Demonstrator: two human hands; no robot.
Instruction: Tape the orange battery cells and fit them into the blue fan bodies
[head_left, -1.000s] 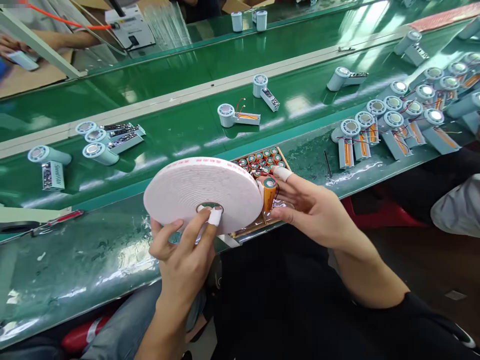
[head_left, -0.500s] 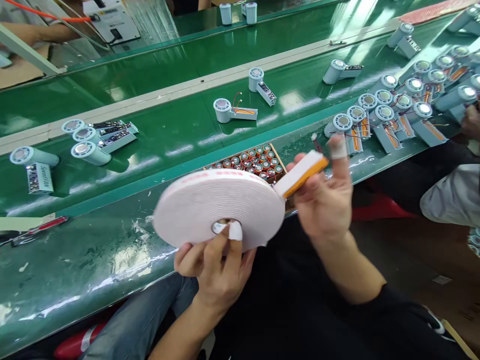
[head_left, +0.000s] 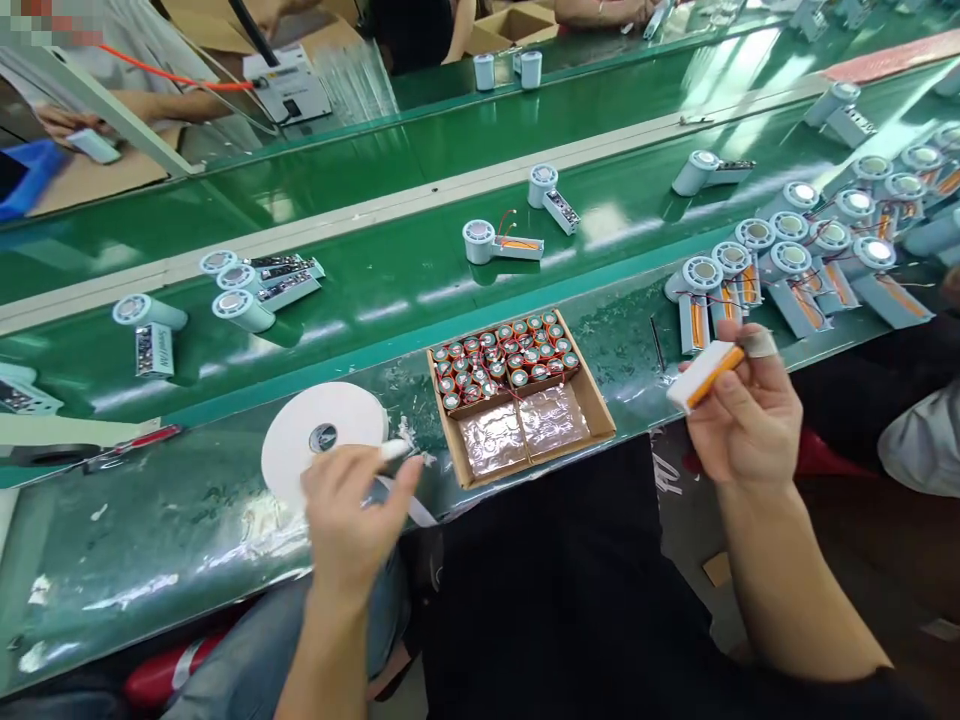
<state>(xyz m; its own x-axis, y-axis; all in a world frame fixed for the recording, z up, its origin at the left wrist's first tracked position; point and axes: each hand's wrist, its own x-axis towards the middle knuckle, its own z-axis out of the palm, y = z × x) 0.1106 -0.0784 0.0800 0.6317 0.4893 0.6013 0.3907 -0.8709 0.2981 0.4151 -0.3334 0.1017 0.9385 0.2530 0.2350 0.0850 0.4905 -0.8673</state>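
Note:
Between the fingers and thumb of my right hand [head_left: 750, 425] is a small battery pack [head_left: 703, 376] with a white face and an orange side. My left hand [head_left: 356, 505] hovers at the near side of the tape roll [head_left: 289, 430], fingers apart, with nothing in it. The white roll lies on the green bench, its loose end hanging near the front edge. Right of the roll sits a cardboard box [head_left: 604, 428]; green-topped cells [head_left: 517, 377] with red wires fill its far part, and shiny wrap covers its near part.
Many pale blue fan-like housings [head_left: 789, 258] stand at the right. More lie on the green belt [head_left: 390, 290]. A red-handled tool [head_left: 154, 437] lies at the left. A co-worker's hand [head_left: 64, 125] shows across the belt; a grey sleeve [head_left: 922, 440] is at the right.
The tape roll has gone from my left hand down onto the bench, and that hand has moved left and opened. My right hand has moved right with the battery pack. The view has shifted.

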